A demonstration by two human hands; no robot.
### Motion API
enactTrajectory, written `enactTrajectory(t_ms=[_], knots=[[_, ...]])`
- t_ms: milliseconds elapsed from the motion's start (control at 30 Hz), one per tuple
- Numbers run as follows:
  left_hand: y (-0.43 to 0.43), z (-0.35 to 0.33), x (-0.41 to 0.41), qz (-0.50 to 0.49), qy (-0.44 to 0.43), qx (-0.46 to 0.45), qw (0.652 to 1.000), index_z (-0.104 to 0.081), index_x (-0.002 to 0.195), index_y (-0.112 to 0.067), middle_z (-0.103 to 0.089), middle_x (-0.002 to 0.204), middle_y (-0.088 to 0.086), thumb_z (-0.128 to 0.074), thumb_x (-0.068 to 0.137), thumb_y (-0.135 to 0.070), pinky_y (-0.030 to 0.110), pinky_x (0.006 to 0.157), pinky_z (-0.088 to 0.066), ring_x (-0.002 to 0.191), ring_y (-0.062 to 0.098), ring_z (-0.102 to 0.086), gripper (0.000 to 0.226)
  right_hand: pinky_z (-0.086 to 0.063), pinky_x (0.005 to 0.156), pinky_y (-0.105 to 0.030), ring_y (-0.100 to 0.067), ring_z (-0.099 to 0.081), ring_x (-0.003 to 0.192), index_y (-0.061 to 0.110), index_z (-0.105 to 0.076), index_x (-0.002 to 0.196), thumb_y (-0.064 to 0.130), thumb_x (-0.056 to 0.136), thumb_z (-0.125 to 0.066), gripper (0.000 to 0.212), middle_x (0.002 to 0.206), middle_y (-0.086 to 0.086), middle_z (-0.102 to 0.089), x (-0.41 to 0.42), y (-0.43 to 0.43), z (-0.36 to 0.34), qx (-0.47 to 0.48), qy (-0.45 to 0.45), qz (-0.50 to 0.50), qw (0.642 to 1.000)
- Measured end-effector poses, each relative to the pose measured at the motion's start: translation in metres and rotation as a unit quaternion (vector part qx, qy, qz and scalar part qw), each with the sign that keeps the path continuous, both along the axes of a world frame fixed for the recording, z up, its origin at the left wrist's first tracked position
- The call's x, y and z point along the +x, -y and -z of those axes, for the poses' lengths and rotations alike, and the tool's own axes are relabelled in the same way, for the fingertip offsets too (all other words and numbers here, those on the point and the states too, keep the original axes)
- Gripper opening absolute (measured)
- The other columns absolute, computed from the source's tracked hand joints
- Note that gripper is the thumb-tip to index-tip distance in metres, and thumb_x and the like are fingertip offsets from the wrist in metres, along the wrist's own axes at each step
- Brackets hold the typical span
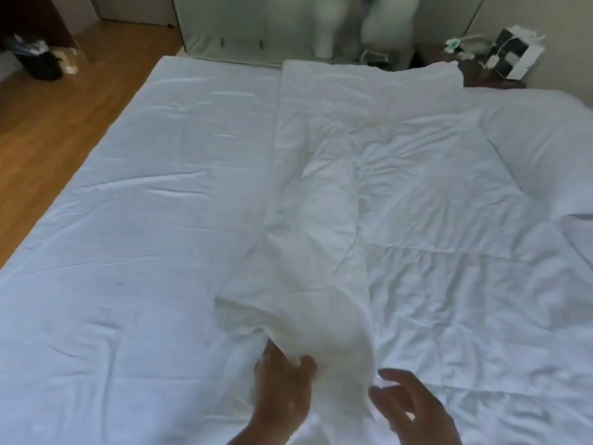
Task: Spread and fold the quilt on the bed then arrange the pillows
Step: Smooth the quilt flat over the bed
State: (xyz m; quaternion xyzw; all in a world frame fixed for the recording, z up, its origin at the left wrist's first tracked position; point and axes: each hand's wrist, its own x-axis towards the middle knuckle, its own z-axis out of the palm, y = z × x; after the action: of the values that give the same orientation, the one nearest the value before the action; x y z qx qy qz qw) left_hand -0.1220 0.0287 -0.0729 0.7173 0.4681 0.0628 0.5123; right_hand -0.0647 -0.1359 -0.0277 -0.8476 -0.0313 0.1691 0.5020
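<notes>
A white quilt (401,194) lies folded over the right half of the bed, its folded edge running down the middle. The bare white sheet (144,194) covers the left half. My left hand (284,383) grips the near corner of the quilt's fold, lifting it a little. Just to its right, my right hand (414,409) hovers above the quilt with fingers spread and holds nothing. A white pillow (545,155) lies at the right edge of the bed, partly under the quilt.
Wooden floor (48,123) runs along the bed's left side, with a dark bin (41,62) at the far left. A bedside table (487,69) with a box and clutter stands at the far right. A white cabinet (231,27) stands beyond the bed.
</notes>
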Motion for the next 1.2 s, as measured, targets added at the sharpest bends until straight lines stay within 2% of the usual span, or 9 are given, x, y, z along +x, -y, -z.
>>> enactTrajectory(t_ms=[67, 200, 333, 400, 533, 700, 1000, 1100, 1200], knots=[[0.037, 0.015, 0.001, 0.127, 0.032, 0.091, 0.987, -0.068, 0.12, -0.007, -0.076, 0.103, 0.006, -0.075, 0.058, -0.022, 0.022, 0.086, -0.05, 0.092, 0.023, -0.072, 0.065, -0.055, 0.075, -0.03, -0.003, -0.071, 0.085, 0.049, -0.068, 0.104, 0.082, 0.033, -0.082, 0.079, 0.098, 0.01, -0.074, 0.019, 0.003, -0.004, 0.077, -0.104, -0.019, 0.991], [0.076, 0.017, 0.012, 0.326, 0.041, 0.231, 0.916, -0.068, 0.114, -0.015, -0.077, 0.087, 0.006, -0.064, 0.059, -0.034, 0.022, 0.066, -0.057, 0.069, 0.02, -0.073, 0.058, -0.051, 0.099, -0.036, -0.006, -0.057, 0.12, 0.052, -0.04, 0.138, 0.079, 0.043, -0.081, 0.106, 0.13, 0.02, -0.056, 0.043, 0.0, -0.011, 0.003, -0.079, -0.049, 0.996], [0.109, 0.01, 0.025, 0.469, 0.04, 0.302, 0.829, -0.047, 0.147, -0.019, -0.065, 0.131, 0.008, -0.057, 0.071, -0.033, 0.039, 0.104, -0.044, 0.117, 0.026, -0.064, 0.077, -0.046, 0.082, -0.012, 0.006, -0.059, 0.101, 0.057, -0.05, 0.124, 0.042, 0.075, -0.079, 0.059, 0.106, 0.026, -0.065, 0.055, 0.04, -0.001, -0.038, -0.007, 0.009, 0.999], [0.11, 0.009, 0.028, 0.496, 0.058, 0.257, 0.827, -0.03, 0.151, -0.042, -0.063, 0.128, -0.006, -0.056, 0.079, -0.044, 0.034, 0.097, -0.051, 0.112, 0.016, -0.064, 0.076, -0.043, 0.068, -0.005, 0.012, -0.061, 0.087, 0.056, -0.057, 0.109, 0.03, 0.085, -0.073, 0.038, 0.089, 0.029, -0.068, 0.068, 0.066, 0.004, -0.024, -0.021, 0.04, 0.999], [0.116, 0.0, 0.043, 0.466, 0.106, 0.216, 0.852, -0.029, 0.147, -0.046, -0.054, 0.132, -0.007, -0.055, 0.088, -0.054, 0.029, 0.081, -0.058, 0.107, 0.011, -0.062, 0.064, -0.05, 0.073, -0.022, -0.003, -0.066, 0.082, 0.037, -0.067, 0.097, 0.033, 0.089, -0.071, 0.01, 0.083, 0.015, -0.072, 0.088, 0.123, 0.025, -0.035, -0.041, 0.122, 0.991], [0.142, -0.017, 0.101, 0.501, 0.145, 0.256, 0.814, -0.031, 0.148, -0.038, -0.031, 0.147, -0.012, -0.06, 0.085, -0.047, 0.022, 0.085, -0.056, 0.113, 0.004, -0.055, 0.07, -0.055, 0.082, -0.039, -0.014, -0.069, 0.086, 0.032, -0.071, 0.095, 0.033, 0.087, -0.072, 0.008, 0.084, 0.012, -0.074, 0.078, 0.196, 0.055, -0.047, -0.102, 0.191, 0.975], [0.252, 0.001, 0.167, 0.786, 0.049, 0.284, 0.547, -0.007, 0.149, -0.057, 0.004, 0.157, -0.023, -0.073, 0.077, -0.051, 0.018, 0.103, -0.044, 0.128, -0.007, -0.037, 0.097, -0.054, 0.09, -0.034, 0.0, -0.069, 0.089, 0.039, -0.07, 0.1, 0.035, 0.081, -0.079, 0.021, 0.092, 0.018, -0.075, 0.008, 0.322, 0.072, -0.007, -0.229, 0.232, 0.945], [0.308, 0.012, 0.167, 0.798, 0.027, 0.162, 0.58, -0.027, 0.144, -0.051, -0.034, 0.137, -0.027, -0.07, 0.084, -0.038, 0.02, 0.103, -0.042, 0.118, -0.007, -0.045, 0.075, -0.053, 0.093, -0.033, 0.004, -0.065, 0.099, 0.048, -0.058, 0.112, 0.031, 0.079, -0.083, 0.046, 0.113, 0.02, -0.067, -0.006, 0.349, 0.076, 0.024, -0.183, 0.337, 0.923], [0.362, 0.012, 0.163, 0.785, 0.01, 0.017, 0.619, -0.03, 0.146, -0.047, -0.056, 0.129, -0.022, -0.077, 0.079, -0.027, 0.023, 0.101, -0.046, 0.119, -0.004, -0.053, 0.084, -0.05, 0.098, -0.033, 0.001, -0.06, 0.118, 0.044, -0.053, 0.135, 0.037, 0.07, -0.08, 0.071, 0.13, 0.015, -0.065, -0.006, 0.367, 0.058, 0.203, -0.13, 0.328, 0.913]])
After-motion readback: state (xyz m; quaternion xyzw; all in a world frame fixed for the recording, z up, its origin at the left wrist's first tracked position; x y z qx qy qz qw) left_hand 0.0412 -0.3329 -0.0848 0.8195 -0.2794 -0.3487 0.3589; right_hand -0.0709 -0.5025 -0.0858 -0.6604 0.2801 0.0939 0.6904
